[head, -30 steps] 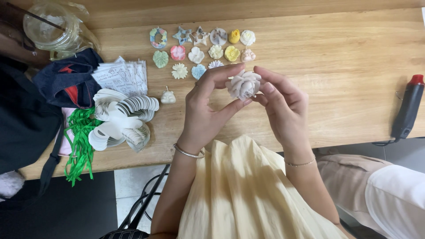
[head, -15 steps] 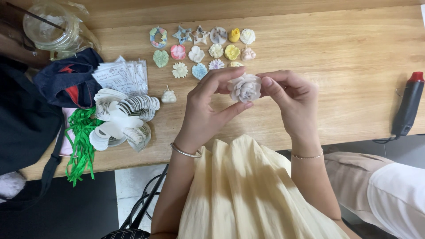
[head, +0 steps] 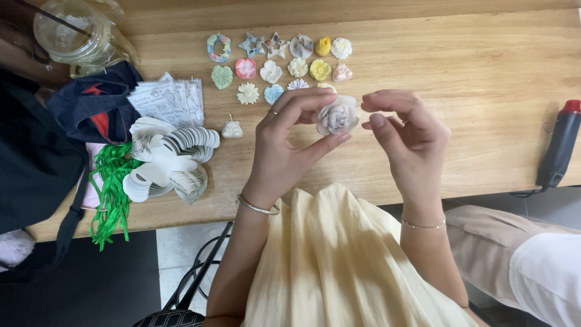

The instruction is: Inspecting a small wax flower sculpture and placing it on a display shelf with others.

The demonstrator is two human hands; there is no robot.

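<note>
A pale grey-white rose-shaped piece (head: 337,115) is pinched between the thumb and fingers of my left hand (head: 289,145), held above the wooden table (head: 460,72). My right hand (head: 407,134) hovers just to its right, fingers curled and apart, not touching the rose. Behind the rose, several small coloured moulded shapes (head: 284,57) lie in rows on the table: flowers, stars, a leaf, a ring. A tiny white figure (head: 232,128) stands alone to the left of my left hand.
White paper tags fanned on a ring (head: 169,158) and green ribbon strands (head: 109,188) lie at the left, beside printed sheets (head: 166,100) and a dark bag (head: 91,103). A glass jar (head: 66,33) stands far left. A black tool with a red tip (head: 560,145) lies at the right edge.
My right hand has let go of the rose and drawn slightly to the right. My left hand alone now holds it, at about the same spot.
</note>
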